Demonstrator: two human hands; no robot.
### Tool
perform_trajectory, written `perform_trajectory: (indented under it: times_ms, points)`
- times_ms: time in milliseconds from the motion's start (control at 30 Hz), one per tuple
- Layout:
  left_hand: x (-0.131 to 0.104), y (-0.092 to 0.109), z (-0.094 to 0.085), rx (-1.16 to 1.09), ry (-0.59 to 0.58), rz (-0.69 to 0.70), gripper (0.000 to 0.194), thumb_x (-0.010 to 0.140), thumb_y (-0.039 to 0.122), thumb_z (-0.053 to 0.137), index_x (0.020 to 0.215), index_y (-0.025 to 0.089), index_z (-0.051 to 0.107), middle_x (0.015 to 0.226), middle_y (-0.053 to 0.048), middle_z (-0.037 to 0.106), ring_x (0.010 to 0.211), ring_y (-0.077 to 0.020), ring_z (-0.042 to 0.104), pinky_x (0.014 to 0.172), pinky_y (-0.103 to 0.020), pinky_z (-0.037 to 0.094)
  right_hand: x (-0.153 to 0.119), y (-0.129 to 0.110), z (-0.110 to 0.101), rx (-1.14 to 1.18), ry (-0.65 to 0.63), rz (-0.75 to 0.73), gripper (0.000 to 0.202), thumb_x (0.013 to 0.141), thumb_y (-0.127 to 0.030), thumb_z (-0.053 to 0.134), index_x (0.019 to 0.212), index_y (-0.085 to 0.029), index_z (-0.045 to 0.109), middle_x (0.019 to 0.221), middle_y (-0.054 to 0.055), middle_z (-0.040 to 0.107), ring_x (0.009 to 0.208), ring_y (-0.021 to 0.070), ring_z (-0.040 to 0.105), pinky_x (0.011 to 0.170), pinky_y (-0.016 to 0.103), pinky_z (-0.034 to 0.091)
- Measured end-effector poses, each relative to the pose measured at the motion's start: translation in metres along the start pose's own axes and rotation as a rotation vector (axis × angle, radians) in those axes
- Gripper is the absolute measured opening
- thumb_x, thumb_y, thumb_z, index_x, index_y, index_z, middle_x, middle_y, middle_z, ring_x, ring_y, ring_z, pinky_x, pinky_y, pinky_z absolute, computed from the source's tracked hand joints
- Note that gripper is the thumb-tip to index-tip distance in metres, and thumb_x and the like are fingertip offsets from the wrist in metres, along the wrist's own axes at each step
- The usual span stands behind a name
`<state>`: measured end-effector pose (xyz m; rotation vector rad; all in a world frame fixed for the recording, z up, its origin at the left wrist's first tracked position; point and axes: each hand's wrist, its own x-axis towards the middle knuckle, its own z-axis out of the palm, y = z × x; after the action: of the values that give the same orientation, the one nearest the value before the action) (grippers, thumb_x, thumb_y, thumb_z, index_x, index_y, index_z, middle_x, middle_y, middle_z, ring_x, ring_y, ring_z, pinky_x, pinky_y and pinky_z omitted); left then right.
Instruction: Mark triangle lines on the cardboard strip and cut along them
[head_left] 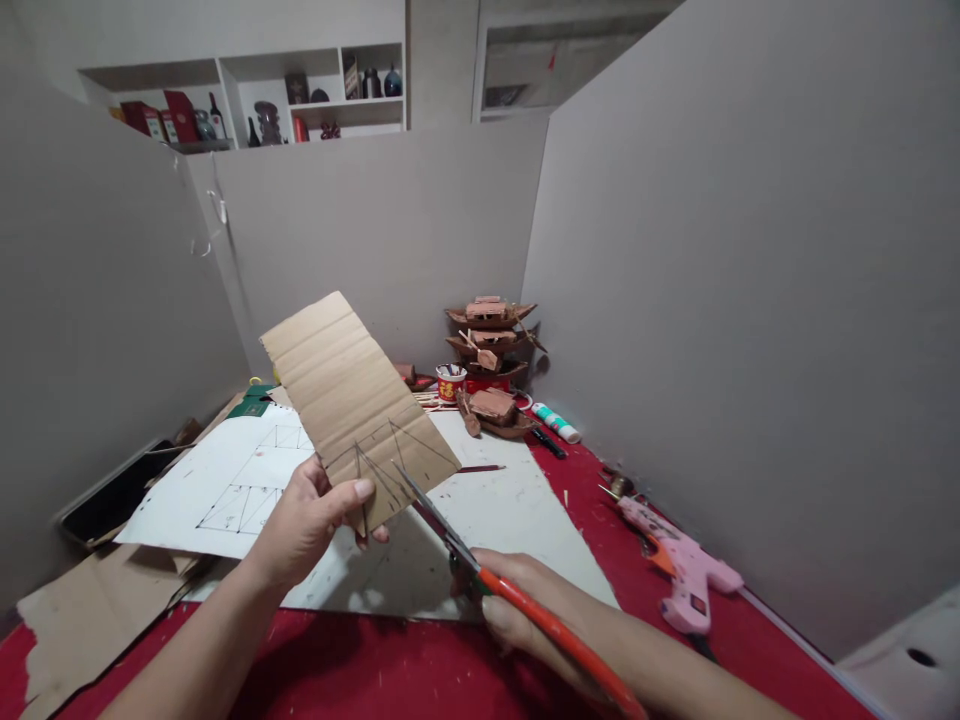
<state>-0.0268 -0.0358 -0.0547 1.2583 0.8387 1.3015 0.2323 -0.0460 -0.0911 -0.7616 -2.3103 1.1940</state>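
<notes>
My left hand [319,505] grips a tilted piece of corrugated cardboard [337,375] by its lower left corner, thumb on the front face. Dark pencil lines forming triangles run across the lower end of the cardboard. In my right hand [510,590] is a pair of scissors [536,625] with red-orange handles. The blades point up and left, spread around the cardboard's lower edge, one lying over the drawn lines. Part of my right hand's fingers is hidden behind the handles. Below both hands lies a white board [517,530] on a red tabletop [360,665].
A drawing sheet [187,480] lies left, near cardboard scraps [97,610]. Model boats [491,340] are stacked at the back, beside a small patterned cup [451,384]. On the right are a pink glue gun [686,570], a white-and-green bottle [556,423] and grey partitions [750,300].
</notes>
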Motion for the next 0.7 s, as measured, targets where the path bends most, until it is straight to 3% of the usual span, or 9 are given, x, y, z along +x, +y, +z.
perform_trajectory:
  times_ms: [267, 433, 567, 700]
  points:
    - [-0.002, 0.000, 0.003, -0.020, 0.001, 0.004, 0.038, 0.075, 0.029, 0.082, 0.103, 0.019, 0.058, 0.079, -0.001, 0.071, 0.055, -0.0175, 0.069, 0.046, -0.026, 0.056, 0.000, -0.003, 0.000, -0.010, -0.001, -0.014, 0.069, 0.091, -0.078, 0.029, 0.093, -0.014, 0.056, 0.078, 0.003, 0.052, 0.066, 0.0155, 0.043, 0.060, 0.026, 0.042]
    - [-0.002, 0.000, 0.004, -0.015, -0.015, 0.012, 0.036, 0.076, 0.028, 0.081, 0.102, 0.018, 0.060, 0.081, -0.002, 0.073, 0.053, -0.0169, 0.069, 0.046, -0.025, 0.056, -0.001, -0.004, 0.002, -0.118, 0.028, 0.027, 0.050, 0.095, -0.065, 0.037, 0.091, -0.018, 0.052, 0.079, 0.001, 0.053, 0.068, 0.0157, 0.044, 0.062, 0.025, 0.040]
    - [-0.002, 0.001, 0.004, -0.001, -0.032, 0.020, 0.034, 0.076, 0.030, 0.081, 0.099, 0.018, 0.059, 0.063, 0.003, 0.068, 0.051, -0.0187, 0.070, 0.044, -0.023, 0.054, -0.002, -0.007, 0.003, -0.253, 0.072, 0.120, 0.036, 0.092, -0.056, 0.048, 0.085, -0.021, 0.047, 0.078, 0.000, 0.055, 0.066, 0.0157, 0.045, 0.061, 0.026, 0.037]
    - [-0.003, 0.001, 0.003, 0.017, -0.035, 0.024, 0.034, 0.077, 0.030, 0.081, 0.099, 0.019, 0.057, 0.058, 0.005, 0.066, 0.048, -0.0176, 0.068, 0.046, -0.024, 0.055, -0.003, -0.010, 0.002, -0.292, 0.085, 0.138, 0.031, 0.091, -0.052, 0.048, 0.083, -0.023, 0.043, 0.076, -0.001, 0.054, 0.064, 0.0155, 0.043, 0.059, 0.026, 0.034]
